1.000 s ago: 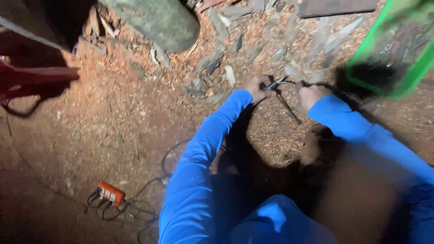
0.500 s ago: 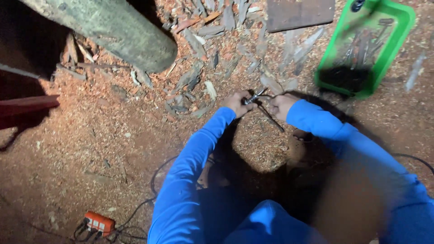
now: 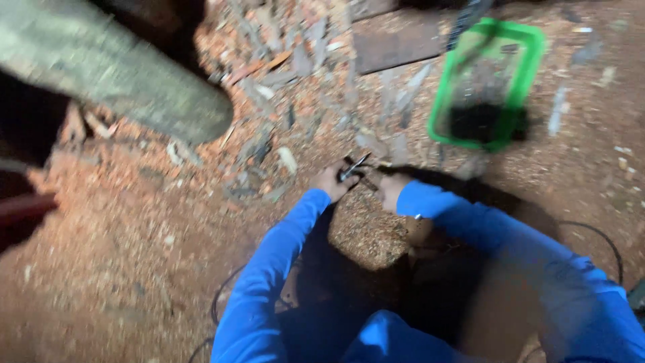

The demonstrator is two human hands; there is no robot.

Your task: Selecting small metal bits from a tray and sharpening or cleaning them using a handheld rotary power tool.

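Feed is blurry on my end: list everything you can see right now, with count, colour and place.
small metal tool: one, dark grey, held between both hands at centre; exact kind too blurred to tell
green tray: one, bright green rim, upper right, dark contents inside
log: one, grey-green, upper left, lying at an angle
board: one, dark brown, top centre, flat on the ground
wood chips: many, grey and tan, scattered across the reddish sawdust
cable: one, black, right side
left hand: one, blue sleeve, on the tool
right hand: one, blue sleeve, on the tool

No packages, labels, signs or screens anywhere in view.
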